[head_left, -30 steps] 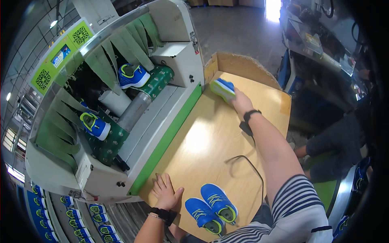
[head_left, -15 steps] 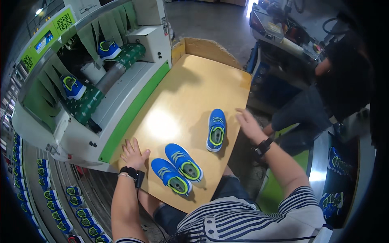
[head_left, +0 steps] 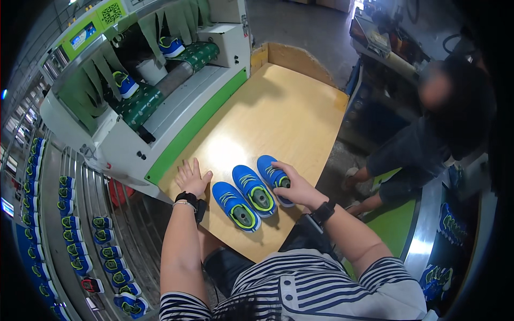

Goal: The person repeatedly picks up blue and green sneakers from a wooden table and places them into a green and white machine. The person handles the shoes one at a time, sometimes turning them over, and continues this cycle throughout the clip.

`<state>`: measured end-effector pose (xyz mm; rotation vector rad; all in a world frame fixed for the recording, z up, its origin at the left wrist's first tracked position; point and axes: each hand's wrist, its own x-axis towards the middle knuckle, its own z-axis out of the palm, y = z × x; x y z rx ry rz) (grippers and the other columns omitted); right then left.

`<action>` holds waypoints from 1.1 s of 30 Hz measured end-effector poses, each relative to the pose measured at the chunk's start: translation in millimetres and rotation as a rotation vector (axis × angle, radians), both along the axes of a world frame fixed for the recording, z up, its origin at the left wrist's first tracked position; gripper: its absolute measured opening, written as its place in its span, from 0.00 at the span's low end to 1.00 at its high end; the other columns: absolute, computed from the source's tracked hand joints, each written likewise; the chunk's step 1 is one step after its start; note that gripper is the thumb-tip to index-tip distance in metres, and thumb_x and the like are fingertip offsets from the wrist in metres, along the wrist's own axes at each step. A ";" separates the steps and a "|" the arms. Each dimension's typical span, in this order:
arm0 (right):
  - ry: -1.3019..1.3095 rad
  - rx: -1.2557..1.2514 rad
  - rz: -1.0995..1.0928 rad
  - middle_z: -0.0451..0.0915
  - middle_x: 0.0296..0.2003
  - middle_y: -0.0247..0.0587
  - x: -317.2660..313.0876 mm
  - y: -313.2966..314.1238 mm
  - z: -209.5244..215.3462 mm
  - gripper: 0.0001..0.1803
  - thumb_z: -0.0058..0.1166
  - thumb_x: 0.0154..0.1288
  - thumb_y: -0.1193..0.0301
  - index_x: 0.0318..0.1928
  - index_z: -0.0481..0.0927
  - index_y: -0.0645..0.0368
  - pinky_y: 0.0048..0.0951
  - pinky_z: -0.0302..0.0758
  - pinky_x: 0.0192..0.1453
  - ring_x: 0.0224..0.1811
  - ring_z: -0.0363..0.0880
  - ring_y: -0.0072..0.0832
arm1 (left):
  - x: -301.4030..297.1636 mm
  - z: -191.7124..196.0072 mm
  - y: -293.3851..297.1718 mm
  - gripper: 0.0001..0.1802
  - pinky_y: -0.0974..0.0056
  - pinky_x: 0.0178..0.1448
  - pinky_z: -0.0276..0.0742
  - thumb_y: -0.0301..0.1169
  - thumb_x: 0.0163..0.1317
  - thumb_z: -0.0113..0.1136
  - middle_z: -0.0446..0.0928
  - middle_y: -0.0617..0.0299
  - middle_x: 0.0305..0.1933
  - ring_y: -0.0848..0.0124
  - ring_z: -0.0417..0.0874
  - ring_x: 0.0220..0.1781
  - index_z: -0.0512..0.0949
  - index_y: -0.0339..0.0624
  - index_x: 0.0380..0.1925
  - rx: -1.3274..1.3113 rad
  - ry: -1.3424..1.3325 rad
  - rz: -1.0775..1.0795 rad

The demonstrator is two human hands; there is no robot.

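Observation:
Three blue sneakers with yellow-green collars lie side by side on the wooden table, toes pointing away from me: a left sneaker (head_left: pixel 227 198), a middle sneaker (head_left: pixel 245 178) and a right sneaker (head_left: pixel 266 163). My right hand (head_left: pixel 297 187) is closed over the right sneaker, its fingers reaching across the laces and collar; part of that shoe is hidden beneath them. Fingers spread, my left hand (head_left: pixel 191 180) rests at the table's left edge, near the left sneaker and holding nothing. Dark forms show inside the shoes' openings.
Left of the wooden table (head_left: pixel 289 112) stands a machine (head_left: pixel 198 107) with hanging strips. Two sneakers sit on its green belts: a nearer sneaker (head_left: pixel 126 85) and a farther sneaker (head_left: pixel 171 48). Several sneakers line the racks (head_left: pixel 91 198) at lower left. At right stands another person (head_left: pixel 455 112).
My right hand has come in from beyond the table's right edge and taken hold of the right sneaker, which now lies closer to the other two. My left hand stays spread. The view has shifted.

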<state>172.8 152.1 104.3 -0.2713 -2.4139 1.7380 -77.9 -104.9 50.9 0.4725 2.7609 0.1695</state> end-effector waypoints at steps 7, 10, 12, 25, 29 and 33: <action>0.111 0.133 -0.111 0.60 0.71 0.60 -15.0 -21.4 -16.6 0.37 0.65 0.59 0.72 0.68 0.66 0.55 0.43 0.60 0.78 0.75 0.60 0.52 | -2.9 -15.9 -12.2 0.48 0.33 0.80 0.42 0.66 0.66 0.49 0.43 0.46 0.84 0.45 0.45 0.83 0.52 0.55 0.79 -0.013 0.191 -0.042; 0.060 0.163 -0.071 0.62 0.70 0.58 -9.7 -10.1 -12.5 0.38 0.66 0.57 0.74 0.68 0.66 0.56 0.42 0.60 0.78 0.76 0.59 0.50 | 5.5 1.6 2.8 0.49 0.32 0.80 0.36 0.66 0.66 0.50 0.38 0.49 0.85 0.46 0.38 0.85 0.48 0.57 0.80 0.071 0.056 0.025; 0.070 0.154 -0.090 0.63 0.69 0.57 -8.6 -10.7 -17.9 0.38 0.66 0.56 0.77 0.68 0.66 0.57 0.42 0.59 0.78 0.75 0.60 0.50 | 8.0 -3.9 -1.7 0.50 0.31 0.80 0.27 0.68 0.66 0.46 0.30 0.52 0.86 0.47 0.28 0.85 0.45 0.59 0.81 0.104 0.092 -0.002; 0.073 0.121 -0.084 0.65 0.66 0.54 -9.8 -16.1 -9.0 0.38 0.64 0.55 0.79 0.67 0.65 0.57 0.41 0.60 0.77 0.73 0.62 0.48 | 10.1 -2.0 -5.9 0.50 0.33 0.80 0.26 0.69 0.67 0.43 0.31 0.50 0.85 0.48 0.28 0.86 0.44 0.58 0.81 0.108 0.069 -0.003; 0.067 0.127 -0.084 0.65 0.66 0.54 -9.7 -17.1 -7.0 0.38 0.63 0.55 0.79 0.67 0.65 0.57 0.41 0.60 0.77 0.73 0.63 0.48 | 9.9 -1.4 -6.5 0.50 0.32 0.80 0.26 0.69 0.67 0.42 0.31 0.50 0.85 0.48 0.28 0.86 0.44 0.57 0.81 0.103 0.071 -0.007; 0.077 0.142 -0.084 0.65 0.66 0.54 -9.4 -17.5 -7.9 0.38 0.63 0.55 0.79 0.67 0.65 0.57 0.41 0.60 0.77 0.73 0.62 0.49 | 11.1 3.2 -6.3 0.49 0.33 0.80 0.25 0.68 0.67 0.42 0.29 0.52 0.86 0.49 0.27 0.86 0.43 0.60 0.81 0.098 0.045 0.001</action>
